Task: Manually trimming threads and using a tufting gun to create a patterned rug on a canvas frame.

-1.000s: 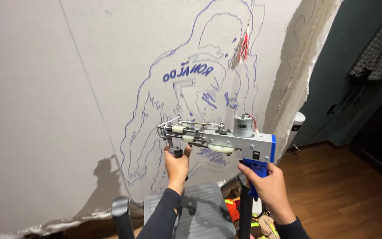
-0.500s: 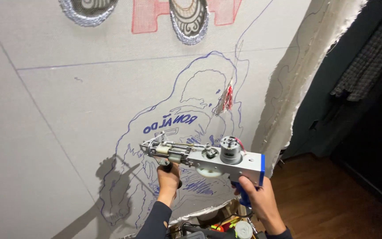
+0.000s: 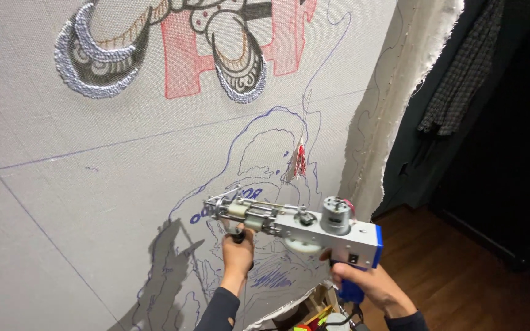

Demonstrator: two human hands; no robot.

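I hold a silver and blue tufting gun (image 3: 302, 228) level in front of a stretched grey cloth (image 3: 93, 184). My left hand (image 3: 238, 254) grips the black front handle under the gun's nose. My right hand (image 3: 366, 285) is wrapped around the blue rear grip. The gun's tip points left, close to a blue line drawing (image 3: 259, 178) of a figure on the cloth. A small red and white tuft of yarn (image 3: 298, 160) hangs on the drawing above the gun.
Higher on the cloth sits a finished tufted design in red (image 3: 182, 58), silver and black. The cloth's frayed edge (image 3: 400, 98) runs down the right side. A checked garment (image 3: 461, 86) hangs in the dark area beyond, above a wooden floor (image 3: 461, 276).
My view has tilted upward, so the tufted design at the top has come into sight. The gun and both hands have risen along the cloth with it.
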